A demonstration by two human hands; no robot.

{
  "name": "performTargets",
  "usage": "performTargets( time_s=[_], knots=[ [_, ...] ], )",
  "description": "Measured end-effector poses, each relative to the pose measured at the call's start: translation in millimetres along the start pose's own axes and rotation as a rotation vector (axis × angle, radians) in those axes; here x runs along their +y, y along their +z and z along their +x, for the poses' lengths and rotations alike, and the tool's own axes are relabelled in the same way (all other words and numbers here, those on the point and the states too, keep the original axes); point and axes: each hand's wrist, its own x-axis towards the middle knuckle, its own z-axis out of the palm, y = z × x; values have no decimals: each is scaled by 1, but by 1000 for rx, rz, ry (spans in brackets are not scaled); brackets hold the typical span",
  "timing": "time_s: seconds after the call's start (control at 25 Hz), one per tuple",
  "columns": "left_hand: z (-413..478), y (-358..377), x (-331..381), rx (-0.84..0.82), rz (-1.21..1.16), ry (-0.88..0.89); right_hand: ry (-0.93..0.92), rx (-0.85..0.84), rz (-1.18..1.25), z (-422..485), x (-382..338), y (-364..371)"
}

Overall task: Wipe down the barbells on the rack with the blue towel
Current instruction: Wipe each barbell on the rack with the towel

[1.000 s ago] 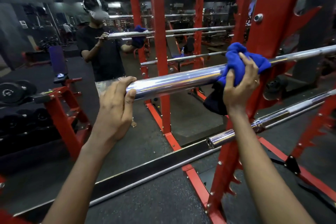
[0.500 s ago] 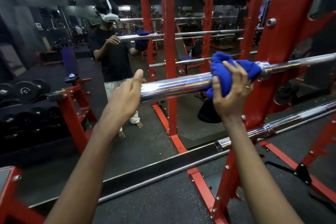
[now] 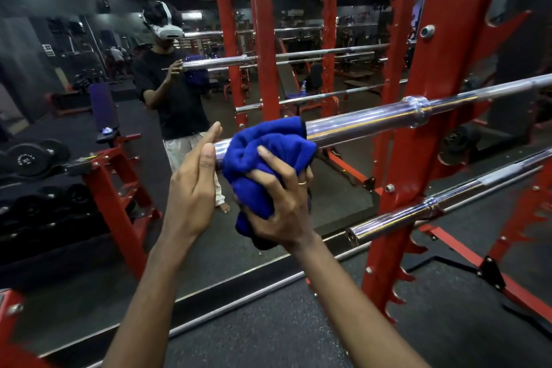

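At far left, a red dumbbell stand (image 3: 119, 188) carries dark dumbbells (image 3: 28, 158), and a wall mirror (image 3: 89, 92) behind it reflects a person in a white headset. Next comes the left hand (image 3: 191, 185), raised at the free end of the upper barbell (image 3: 373, 119): its fingers (image 3: 213, 133) are straight and pressed together, the thumb laid against the sleeve's end, gripping nothing. Just beside it, the blue towel (image 3: 265, 155) is bunched over the sleeve's end, hiding that part of the chrome. The right hand (image 3: 280, 203) clutches the towel from below, fingers curled tight into the cloth, a ring on one finger. Further right, the bare sleeve runs to its collar, where the barbell crosses the red rack upright (image 3: 418, 188). A lower barbell (image 3: 418, 212) sits on the same rack, well below the hands and untouched.
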Motion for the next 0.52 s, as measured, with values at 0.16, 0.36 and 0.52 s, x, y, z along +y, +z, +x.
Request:
performTargets(
  time_s=[0.16, 0.36, 0.52],
  knots=[
    [-4, 0, 0, -19, 173, 35, 29, 68, -93, -3, 70, -26],
    [-4, 6, 2, 40, 314, 176, 362, 256, -224, 34, 152, -76],
    [4, 0, 6, 53, 581, 260, 507, 392, -205, 43, 160, -72]
  ],
)
